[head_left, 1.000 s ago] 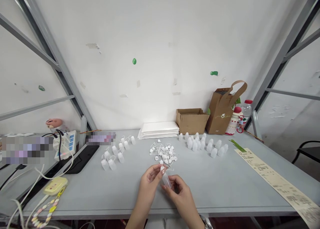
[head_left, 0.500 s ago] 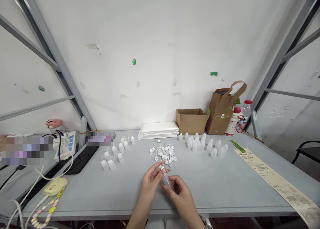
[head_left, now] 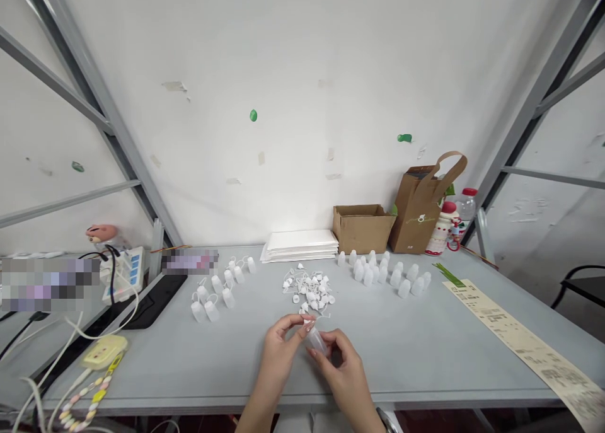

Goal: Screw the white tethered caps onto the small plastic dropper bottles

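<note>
Left hand [head_left: 280, 348] pinched closed on the top of a small bottle [head_left: 316, 340], right hand [head_left: 345, 365] closed around its lower end, I hold it tilted above the table [head_left: 189, 367]. I judge the capped bottles [head_left: 229, 298] at left done, with the loose caps [head_left: 324, 281] in the middle and the seemingly bare bottles [head_left: 404, 288] at right remaining.

Plain brown on box [head_left: 363, 232]. Brown with pale lettering on paper bag [head_left: 407, 232], right of box. Red on lid [head_left: 449, 207], red-and-white pattern on flask [head_left: 440, 232], farther right of box. Plain white on paper stack [head_left: 300, 244], left of box. Cloudy white on held bottle [head_left: 316, 340], in front of box; opaque white on caps [head_left: 312, 288]. Grey on tabletop [head_left: 425, 351].
</note>
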{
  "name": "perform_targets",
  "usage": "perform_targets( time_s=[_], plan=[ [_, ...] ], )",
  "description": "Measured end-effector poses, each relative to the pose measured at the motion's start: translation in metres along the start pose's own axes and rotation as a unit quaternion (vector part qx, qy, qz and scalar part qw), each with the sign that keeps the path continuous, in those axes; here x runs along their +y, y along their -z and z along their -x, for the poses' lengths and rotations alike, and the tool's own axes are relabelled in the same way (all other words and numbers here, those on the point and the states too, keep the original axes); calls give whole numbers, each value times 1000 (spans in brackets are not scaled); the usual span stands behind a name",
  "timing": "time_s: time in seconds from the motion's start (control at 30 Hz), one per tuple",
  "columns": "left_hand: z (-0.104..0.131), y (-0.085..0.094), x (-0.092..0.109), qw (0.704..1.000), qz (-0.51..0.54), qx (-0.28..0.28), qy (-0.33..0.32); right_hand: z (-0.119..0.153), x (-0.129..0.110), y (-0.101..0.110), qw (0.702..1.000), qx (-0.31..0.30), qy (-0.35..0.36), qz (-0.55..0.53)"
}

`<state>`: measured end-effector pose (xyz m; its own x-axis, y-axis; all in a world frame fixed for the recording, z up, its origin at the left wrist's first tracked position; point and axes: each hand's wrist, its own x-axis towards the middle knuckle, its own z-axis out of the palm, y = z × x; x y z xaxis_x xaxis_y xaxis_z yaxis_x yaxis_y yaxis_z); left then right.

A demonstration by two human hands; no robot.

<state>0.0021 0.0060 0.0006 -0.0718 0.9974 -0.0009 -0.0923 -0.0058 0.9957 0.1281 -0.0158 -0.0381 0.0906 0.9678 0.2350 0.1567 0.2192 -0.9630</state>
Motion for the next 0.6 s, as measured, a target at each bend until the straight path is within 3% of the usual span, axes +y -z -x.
perform_targets(
  time_s=[0.27,0.47,0.6],
  plan=[
    [-1,9,3,998,-5,-66,-1,-5,-1,4,997,-6,-34,-75],
    [0,12,6,997,12,-74,-1,-8,-6,8,976,-111,-78,-172],
    [0,14,8,997,-13,-71,-6,-7,-7,8,980,-110,-68,-152]
  ],
)
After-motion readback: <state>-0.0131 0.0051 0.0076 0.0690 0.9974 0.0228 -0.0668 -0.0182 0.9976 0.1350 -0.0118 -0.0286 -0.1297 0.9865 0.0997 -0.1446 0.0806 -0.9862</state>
